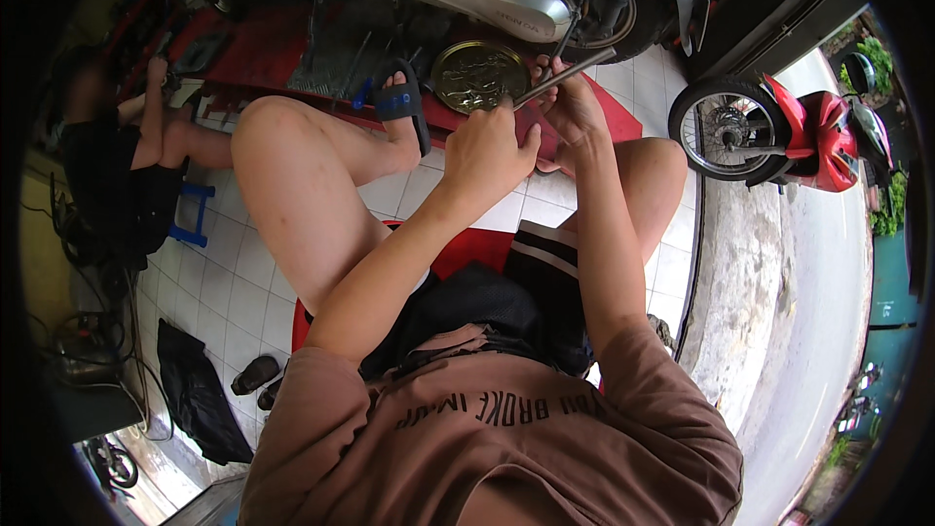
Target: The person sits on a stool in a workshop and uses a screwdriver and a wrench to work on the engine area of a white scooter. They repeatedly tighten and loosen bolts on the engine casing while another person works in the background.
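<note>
My left hand (492, 161) is closed round one end of a straight grey metal rod (586, 66), which slants up to the right past my other hand. My right hand (577, 109) is close beside it, fingers curled near the rod's middle. From those fingers a thin dark shaft (565, 39) rises toward the motorcycle; what exactly they grip is too small to make out. A round gold-coloured tray (436, 88) with shiny metal pieces in it lies just left of my hands, on a red platform (623, 119).
The motorcycle (487, 5) stands over the platform. My sandalled foot (401, 112) rests at its edge. Another person (107, 146) sits at the far left near a blue stool (195, 216). A red motorbike (828, 141) stands at the right, by the road.
</note>
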### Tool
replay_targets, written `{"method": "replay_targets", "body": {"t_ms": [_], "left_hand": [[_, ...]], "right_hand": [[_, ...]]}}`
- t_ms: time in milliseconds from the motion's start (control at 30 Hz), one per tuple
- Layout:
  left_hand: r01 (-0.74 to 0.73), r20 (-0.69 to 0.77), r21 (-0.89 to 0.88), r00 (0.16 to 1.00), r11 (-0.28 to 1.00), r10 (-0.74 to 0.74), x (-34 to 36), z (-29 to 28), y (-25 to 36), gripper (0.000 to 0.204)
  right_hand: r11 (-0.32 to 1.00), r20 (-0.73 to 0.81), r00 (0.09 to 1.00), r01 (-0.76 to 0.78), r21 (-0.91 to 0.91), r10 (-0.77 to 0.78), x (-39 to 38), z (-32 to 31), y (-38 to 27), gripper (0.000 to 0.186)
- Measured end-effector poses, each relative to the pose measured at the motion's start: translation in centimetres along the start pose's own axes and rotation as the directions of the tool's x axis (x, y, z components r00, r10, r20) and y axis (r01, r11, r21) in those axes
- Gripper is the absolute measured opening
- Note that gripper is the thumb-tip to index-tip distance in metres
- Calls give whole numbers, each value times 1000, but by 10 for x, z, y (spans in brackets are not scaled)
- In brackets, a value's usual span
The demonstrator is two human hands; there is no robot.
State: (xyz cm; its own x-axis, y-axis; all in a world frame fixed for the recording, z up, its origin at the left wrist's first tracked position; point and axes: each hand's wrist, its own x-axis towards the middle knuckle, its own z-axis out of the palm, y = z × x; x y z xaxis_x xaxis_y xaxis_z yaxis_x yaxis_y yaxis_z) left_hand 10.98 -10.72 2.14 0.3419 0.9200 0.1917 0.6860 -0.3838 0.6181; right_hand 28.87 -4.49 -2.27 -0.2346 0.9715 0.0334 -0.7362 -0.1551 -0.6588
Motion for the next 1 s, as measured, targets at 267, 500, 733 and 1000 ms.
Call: {"method": "replay_targets", "body": {"t_ms": [267, 500, 733, 1000], "left_hand": [[-270, -28, -292, 961, 917, 274, -8, -9, 24, 69], [-212, 257, -150, 935, 966, 245, -10, -12, 4, 60], [-58, 38, -144, 997, 988, 64, -9, -23, 15, 64], [-335, 213, -277, 892, 900, 398, -11, -19, 18, 62]], "right_hand": [[992, -95, 991, 82, -92, -91, 1, 5, 15, 24], [992, -49, 995, 78, -102, -84, 6, -5, 6, 27], [994, -146, 986, 71, -81, -83, 5, 0, 10, 24], [994, -119, 990, 68, -89, -78, 8, -6, 10, 26]]}}
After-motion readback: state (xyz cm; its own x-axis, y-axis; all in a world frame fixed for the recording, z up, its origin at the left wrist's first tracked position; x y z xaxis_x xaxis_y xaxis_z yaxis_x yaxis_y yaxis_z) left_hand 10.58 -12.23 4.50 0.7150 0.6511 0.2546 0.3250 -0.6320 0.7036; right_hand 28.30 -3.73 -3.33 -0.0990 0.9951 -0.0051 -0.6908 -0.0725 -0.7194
